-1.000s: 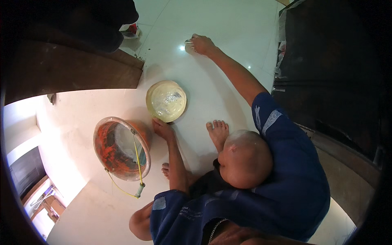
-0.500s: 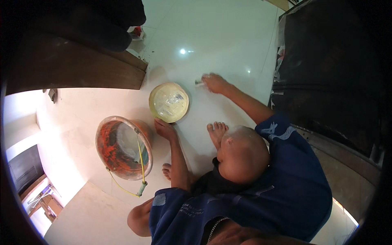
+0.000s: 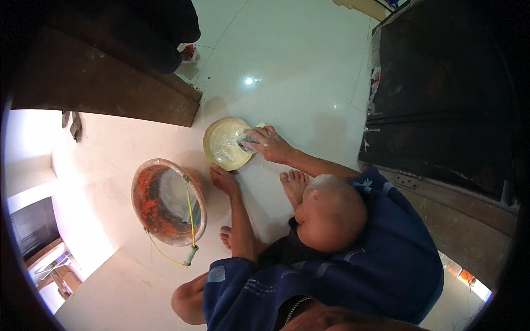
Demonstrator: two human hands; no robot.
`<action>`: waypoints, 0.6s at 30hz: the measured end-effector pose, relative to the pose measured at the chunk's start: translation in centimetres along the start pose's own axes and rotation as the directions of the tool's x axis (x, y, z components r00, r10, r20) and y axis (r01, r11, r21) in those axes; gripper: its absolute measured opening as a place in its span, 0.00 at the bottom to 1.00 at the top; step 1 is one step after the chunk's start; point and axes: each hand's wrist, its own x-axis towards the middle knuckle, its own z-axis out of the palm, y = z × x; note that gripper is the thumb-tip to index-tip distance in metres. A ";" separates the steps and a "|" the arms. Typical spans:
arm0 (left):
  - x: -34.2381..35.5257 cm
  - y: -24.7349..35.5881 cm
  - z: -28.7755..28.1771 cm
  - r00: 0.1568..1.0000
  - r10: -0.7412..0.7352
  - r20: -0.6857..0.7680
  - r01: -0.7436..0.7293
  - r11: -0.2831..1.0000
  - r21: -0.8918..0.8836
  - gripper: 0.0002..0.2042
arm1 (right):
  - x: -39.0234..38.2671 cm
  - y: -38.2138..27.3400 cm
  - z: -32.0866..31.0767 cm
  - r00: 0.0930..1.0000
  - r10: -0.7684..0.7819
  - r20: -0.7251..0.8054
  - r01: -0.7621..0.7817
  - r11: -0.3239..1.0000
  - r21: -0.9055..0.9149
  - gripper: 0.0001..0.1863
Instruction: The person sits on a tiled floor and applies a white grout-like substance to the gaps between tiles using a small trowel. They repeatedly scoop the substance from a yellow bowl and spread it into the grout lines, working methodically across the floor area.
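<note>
On the far left of my feed, a brown wooden board (image 3: 105, 83) slanted across the upper part. Moving right, and there was the orange bucket (image 3: 144, 201), left of centre, mouth open toward my camera, its yellow handle (image 3: 191, 220) slack down the right side. Just beyond it came the left hand (image 3: 222, 177), near mid-frame, fingers bent up against the lower rim of the round bowl (image 3: 208, 144). Gripping it, or only steadying it? I couldn't tell.

The bowl sat just above and left of the frame's centre, pale paste (image 3: 223, 146) inside, and being round it gave me no long axis to read. Here was the relation that counted: the bowl lay directly up-frame from the left hand and left of the right hand (image 3: 268, 144), so neither was clearly nearer. That right hand had its fingers closed round a small dark grey piece (image 3: 247, 145), held over the bowl's right edge; its kind and long axis I couldn't make out. Below and right stood a bare foot (image 3: 294, 185), and a black panel (image 3: 441, 105) filled the right side.
</note>
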 end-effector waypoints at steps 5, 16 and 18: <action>0.7 -0.5 0.3 0.998 -0.051 -0.023 0.053 0.996 0.070 0.20 | -2.0 2.0 -0.5 0.982 -0.143 0.123 0.157 0.982 -0.108 0.23; 0.7 1.4 0.5 0.998 -0.057 0.029 0.056 0.998 0.032 0.20 | 6.4 25.6 -10.0 0.893 0.445 -0.060 -0.440 0.842 -0.313 0.23; 0.9 1.4 -0.2 0.998 -0.053 0.023 0.052 0.997 0.056 0.20 | 9.3 27.7 -10.3 0.860 0.511 0.004 -0.492 0.829 -0.265 0.21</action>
